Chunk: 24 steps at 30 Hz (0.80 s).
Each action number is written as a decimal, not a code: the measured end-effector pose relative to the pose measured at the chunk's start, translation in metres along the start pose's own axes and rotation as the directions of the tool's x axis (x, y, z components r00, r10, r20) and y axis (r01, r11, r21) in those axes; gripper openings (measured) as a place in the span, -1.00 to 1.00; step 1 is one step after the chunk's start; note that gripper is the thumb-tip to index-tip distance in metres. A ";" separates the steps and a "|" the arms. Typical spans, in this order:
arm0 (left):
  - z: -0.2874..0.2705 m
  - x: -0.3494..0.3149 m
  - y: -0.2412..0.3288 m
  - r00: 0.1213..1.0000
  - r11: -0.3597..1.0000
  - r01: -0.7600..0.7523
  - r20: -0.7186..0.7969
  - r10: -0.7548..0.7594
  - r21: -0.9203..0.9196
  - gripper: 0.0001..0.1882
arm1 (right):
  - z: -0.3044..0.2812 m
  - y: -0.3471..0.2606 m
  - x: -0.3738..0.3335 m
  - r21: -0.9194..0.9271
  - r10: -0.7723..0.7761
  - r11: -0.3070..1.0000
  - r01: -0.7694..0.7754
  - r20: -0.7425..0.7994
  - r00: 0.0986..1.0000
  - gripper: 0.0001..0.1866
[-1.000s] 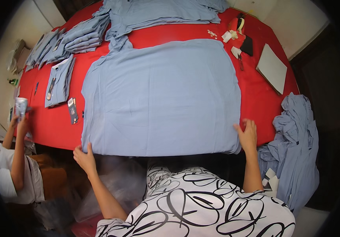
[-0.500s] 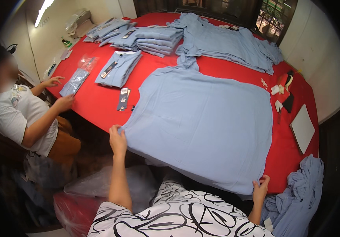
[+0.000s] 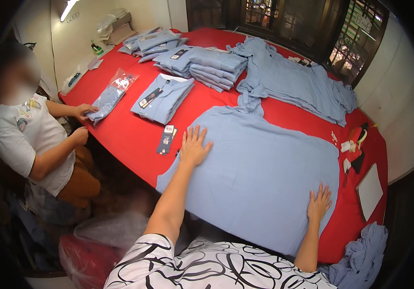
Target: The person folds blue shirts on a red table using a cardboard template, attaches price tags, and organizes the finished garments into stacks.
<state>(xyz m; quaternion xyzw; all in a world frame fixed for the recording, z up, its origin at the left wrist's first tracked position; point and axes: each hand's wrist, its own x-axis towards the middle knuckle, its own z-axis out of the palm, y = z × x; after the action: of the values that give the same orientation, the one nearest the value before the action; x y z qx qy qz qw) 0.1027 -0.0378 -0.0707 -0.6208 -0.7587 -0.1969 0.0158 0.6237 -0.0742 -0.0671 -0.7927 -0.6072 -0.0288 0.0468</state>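
While both palms lie flat and open, left hand (image 3: 193, 147) probably sits farther up the spread blue shirt (image 3: 260, 178) than right hand (image 3: 318, 204).

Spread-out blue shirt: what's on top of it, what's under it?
On top of the spread blue shirt: both hands lie flat, the left hand near its upper left corner, the right hand by the near edge. Under it, the red table shows all round; anything beneath the cloth is covered.
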 end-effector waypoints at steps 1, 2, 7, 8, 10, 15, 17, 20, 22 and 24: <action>0.002 -0.002 -0.001 1.000 1.000 0.003 0.001 -0.003 0.003 -0.28 | -0.003 -0.002 -0.002 -0.003 0.029 1.000 -0.029 0.019 0.999 -0.34; 0.004 -0.003 -0.002 1.000 1.000 0.006 0.002 -0.006 0.006 -0.25 | -0.005 -0.005 -0.001 -0.003 0.045 0.999 -0.045 0.027 0.999 -0.34; -0.001 -0.002 0.005 0.999 0.999 0.040 0.000 -0.040 -0.019 -0.20 | -0.012 -0.010 -0.003 -0.014 0.102 0.995 -0.101 0.043 0.994 -0.34; -0.002 -0.001 0.004 0.999 0.999 0.042 -0.005 -0.042 -0.021 -0.19 | -0.011 -0.010 -0.002 -0.009 0.094 0.996 -0.093 0.041 0.995 -0.34; -0.006 -0.001 0.006 0.999 0.998 0.048 0.002 -0.048 -0.032 -0.20 | -0.008 -0.004 -0.001 -0.011 0.085 0.996 -0.084 0.036 0.996 -0.33; -0.004 0.003 0.001 0.999 0.997 0.048 -0.010 -0.049 -0.053 -0.22 | 0.003 -0.004 0.008 -0.008 0.065 0.998 -0.064 0.014 0.998 -0.32; 0.002 0.002 0.004 1.000 0.999 0.023 -0.016 -0.024 -0.036 -0.22 | 0.004 0.000 0.005 0.003 0.086 0.996 -0.087 0.021 0.996 -0.32; -0.003 -0.001 0.006 0.999 0.999 0.033 0.015 -0.032 -0.040 -0.22 | 0.004 0.004 0.005 0.005 0.096 0.995 -0.096 0.030 0.995 -0.32; -0.007 0.003 0.002 0.999 0.999 0.035 -0.001 -0.036 -0.037 -0.23 | 0.006 0.001 0.004 0.003 0.081 0.997 -0.081 0.043 0.996 -0.33; -0.003 -0.003 0.002 0.999 0.998 0.048 0.008 -0.047 -0.051 -0.23 | 0.002 0.003 0.005 0.004 0.067 0.998 -0.067 0.048 0.997 -0.33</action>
<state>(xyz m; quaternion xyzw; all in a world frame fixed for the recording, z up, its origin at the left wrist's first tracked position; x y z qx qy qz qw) 0.1047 -0.0418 -0.0680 -0.6036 -0.7680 -0.2142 -0.0074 0.6277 -0.0703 -0.0686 -0.8129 -0.5812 -0.0066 0.0356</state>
